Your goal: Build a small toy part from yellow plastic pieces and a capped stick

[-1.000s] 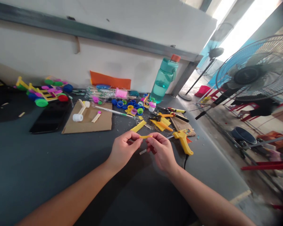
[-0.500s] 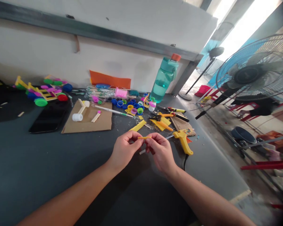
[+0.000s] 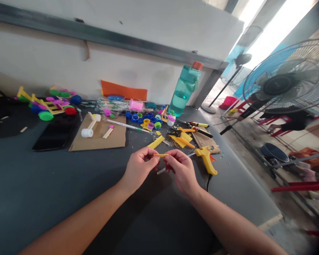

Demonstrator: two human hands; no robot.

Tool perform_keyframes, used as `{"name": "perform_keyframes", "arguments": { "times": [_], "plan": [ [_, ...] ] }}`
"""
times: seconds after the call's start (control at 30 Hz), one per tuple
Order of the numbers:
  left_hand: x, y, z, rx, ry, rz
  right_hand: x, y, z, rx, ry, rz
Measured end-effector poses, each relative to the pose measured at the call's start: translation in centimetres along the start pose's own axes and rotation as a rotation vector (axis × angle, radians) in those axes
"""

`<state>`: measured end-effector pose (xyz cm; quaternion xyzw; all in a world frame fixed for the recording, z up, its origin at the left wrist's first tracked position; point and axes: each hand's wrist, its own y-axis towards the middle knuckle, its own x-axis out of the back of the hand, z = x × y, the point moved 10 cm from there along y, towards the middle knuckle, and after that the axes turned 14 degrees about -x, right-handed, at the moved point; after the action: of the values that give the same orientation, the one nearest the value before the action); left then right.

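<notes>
A thin yellow strip [image 3: 161, 155] is pinched between my two hands above the dark table. My left hand [image 3: 140, 168] is closed on its left end, thumb against fingers. On the other end the thumb and fingers of my right hand [image 3: 182, 170] are pressed together. Close to the right hand lies a yellow glue gun [image 3: 207, 159], its nozzle toward my fingers, with a whitish glue stick [image 3: 161, 171] partly hidden below the hand. A wider yellow piece [image 3: 156, 142] rests just beyond my fingertips.
Behind are bottle caps [image 3: 146, 118], pliers [image 3: 184, 132] and a teal water bottle [image 3: 184, 88]. Cardboard [image 3: 108, 140] with sticks and white caps lies left, beside a black phone [image 3: 54, 134] and colourful toy cars [image 3: 50, 102]. A large fan [image 3: 279, 83] stands right of the table.
The hands have drawn very slightly apart, showing a little more of the yellow strip between them. Both keep their pinch; the things on the table stay put.
</notes>
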<state>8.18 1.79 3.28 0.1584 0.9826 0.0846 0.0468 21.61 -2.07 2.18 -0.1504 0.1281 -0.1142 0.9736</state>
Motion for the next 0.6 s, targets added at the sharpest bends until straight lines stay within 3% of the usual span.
{"name": "perform_keyframes", "arguments": {
  "times": [0.6],
  "plan": [
    [-0.2,-0.2,1.1,0.087,-0.258,-0.075,-0.3,-0.4,0.2,0.031,-0.160,-0.029]
  ]
}}
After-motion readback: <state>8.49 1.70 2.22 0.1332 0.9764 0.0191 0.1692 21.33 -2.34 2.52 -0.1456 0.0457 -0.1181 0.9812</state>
